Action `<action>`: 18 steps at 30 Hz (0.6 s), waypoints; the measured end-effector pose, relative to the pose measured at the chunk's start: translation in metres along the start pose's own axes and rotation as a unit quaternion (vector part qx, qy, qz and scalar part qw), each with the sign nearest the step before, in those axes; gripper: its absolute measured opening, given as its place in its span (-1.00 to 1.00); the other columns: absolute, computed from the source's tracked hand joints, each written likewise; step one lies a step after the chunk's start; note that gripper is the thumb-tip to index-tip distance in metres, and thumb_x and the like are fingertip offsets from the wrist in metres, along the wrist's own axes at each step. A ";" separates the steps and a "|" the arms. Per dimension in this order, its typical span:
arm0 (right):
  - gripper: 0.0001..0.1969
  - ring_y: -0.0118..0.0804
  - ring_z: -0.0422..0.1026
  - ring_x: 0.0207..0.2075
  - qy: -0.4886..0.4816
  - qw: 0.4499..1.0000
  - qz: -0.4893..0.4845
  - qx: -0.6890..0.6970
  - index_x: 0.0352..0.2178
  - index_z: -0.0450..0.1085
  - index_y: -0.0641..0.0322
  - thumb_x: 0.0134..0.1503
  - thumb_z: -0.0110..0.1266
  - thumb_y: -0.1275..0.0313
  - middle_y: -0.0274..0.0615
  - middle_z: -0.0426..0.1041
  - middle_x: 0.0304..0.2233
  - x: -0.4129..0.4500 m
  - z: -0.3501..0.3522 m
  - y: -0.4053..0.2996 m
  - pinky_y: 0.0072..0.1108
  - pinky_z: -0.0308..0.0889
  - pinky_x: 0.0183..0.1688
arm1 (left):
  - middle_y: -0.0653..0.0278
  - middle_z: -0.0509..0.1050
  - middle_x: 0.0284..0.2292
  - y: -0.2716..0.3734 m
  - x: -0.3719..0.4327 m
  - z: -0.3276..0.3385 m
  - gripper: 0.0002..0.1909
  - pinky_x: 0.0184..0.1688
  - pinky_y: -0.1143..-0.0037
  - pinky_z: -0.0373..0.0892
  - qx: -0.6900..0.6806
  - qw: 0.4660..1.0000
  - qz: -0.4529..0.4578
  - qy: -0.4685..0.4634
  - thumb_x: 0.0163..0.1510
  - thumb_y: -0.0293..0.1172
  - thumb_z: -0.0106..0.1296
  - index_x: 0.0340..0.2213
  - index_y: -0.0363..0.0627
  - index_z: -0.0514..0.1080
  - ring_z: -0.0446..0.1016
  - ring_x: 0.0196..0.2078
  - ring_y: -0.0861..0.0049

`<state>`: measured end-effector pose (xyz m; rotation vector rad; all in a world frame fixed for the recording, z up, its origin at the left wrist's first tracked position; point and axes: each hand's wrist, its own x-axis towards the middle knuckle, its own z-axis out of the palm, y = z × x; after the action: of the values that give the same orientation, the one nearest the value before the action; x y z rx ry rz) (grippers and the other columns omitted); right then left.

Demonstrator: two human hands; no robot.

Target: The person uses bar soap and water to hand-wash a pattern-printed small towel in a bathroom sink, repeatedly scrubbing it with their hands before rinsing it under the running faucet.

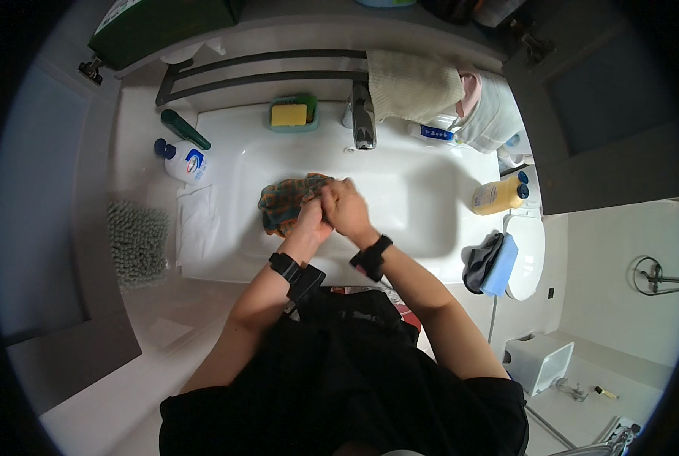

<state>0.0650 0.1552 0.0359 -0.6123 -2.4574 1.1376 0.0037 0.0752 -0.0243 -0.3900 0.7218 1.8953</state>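
Observation:
A wet-looking plaid cloth [287,200], green with orange lines, lies bunched in the left half of a white washbasin [425,188]. My left hand [315,221] is closed on the cloth's right side. Against it presses my right hand [346,208], its fingers curled around the same gathered part. The fingers cover the bit of cloth between them, and the right hand is slightly blurred. Black bands circle both wrists. Behind the hands a chrome faucet [364,122] reaches over the basin; I see no clear stream of water from it.
A yellow sponge [289,115] sits in a soap dish at the back rim. On the left are a white pump bottle [186,162] and a folded white cloth [195,222]; on the right, a yellow bottle [496,195] and cloths [500,265]. Open cabinet doors [596,108] flank the basin.

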 end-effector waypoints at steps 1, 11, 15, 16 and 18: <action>-0.81 0.15 0.33 -0.43 0.013 0.998 0.044 -0.053 -0.46 0.27 0.20 0.05 -0.14 0.30 0.14 0.30 -0.41 0.011 0.000 0.021 -0.23 0.28 -0.39 | 0.20 0.34 -0.22 -0.004 -0.005 0.013 -0.73 -0.03 0.40 0.24 0.065 0.994 0.022 0.090 0.05 -0.43 -0.16 -0.18 -0.22 0.25 0.33 -0.15 0.38; -0.58 -0.39 0.40 -0.26 -0.283 0.780 0.368 0.420 -0.12 0.23 0.31 0.07 -0.10 0.22 -0.22 0.37 -0.22 0.019 -0.034 0.036 -0.61 0.36 -0.23 | 0.00 0.33 -0.19 0.061 -0.026 0.035 -0.69 -0.02 0.27 0.22 -0.025 0.997 0.054 0.052 0.00 -0.40 -0.15 -0.27 -0.42 0.23 0.31 -0.11 0.20; -0.67 -0.36 0.41 -0.35 -0.278 0.689 0.342 0.575 -0.22 0.24 0.32 0.01 0.02 0.34 -0.22 0.37 -0.36 0.017 -0.015 0.034 -0.52 0.41 -0.32 | 0.07 0.31 -0.16 0.044 -0.028 0.011 -0.54 -0.01 0.19 0.20 -0.003 0.995 -0.027 0.095 0.01 -0.10 -0.17 -0.21 -0.26 0.24 0.28 -0.08 0.15; -0.70 -0.35 0.40 -0.33 -0.232 0.692 0.329 0.600 -0.21 0.24 0.28 0.00 0.01 0.39 -0.21 0.37 -0.34 0.016 -0.015 0.019 -0.52 0.41 -0.31 | 0.09 0.30 -0.14 0.029 -0.038 0.015 -0.52 -0.02 0.17 0.21 -0.001 0.993 -0.109 0.042 0.01 -0.03 -0.18 -0.19 -0.18 0.25 0.28 -0.07 0.15; -0.74 -0.32 0.37 -0.25 -0.195 0.682 0.323 0.627 -0.22 0.24 0.18 -0.01 -0.03 0.54 -0.18 0.35 -0.29 0.019 -0.015 0.008 -0.47 0.40 -0.29 | 0.14 0.27 -0.11 0.020 -0.047 0.024 -0.48 -0.06 0.12 0.23 -0.020 0.981 -0.186 -0.042 0.01 0.10 -0.22 -0.16 -0.05 0.26 0.27 -0.06 0.16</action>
<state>0.0581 0.1792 0.0411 -0.7623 -0.9862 2.9700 0.0066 0.0514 0.0270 -0.4342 0.5139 1.5630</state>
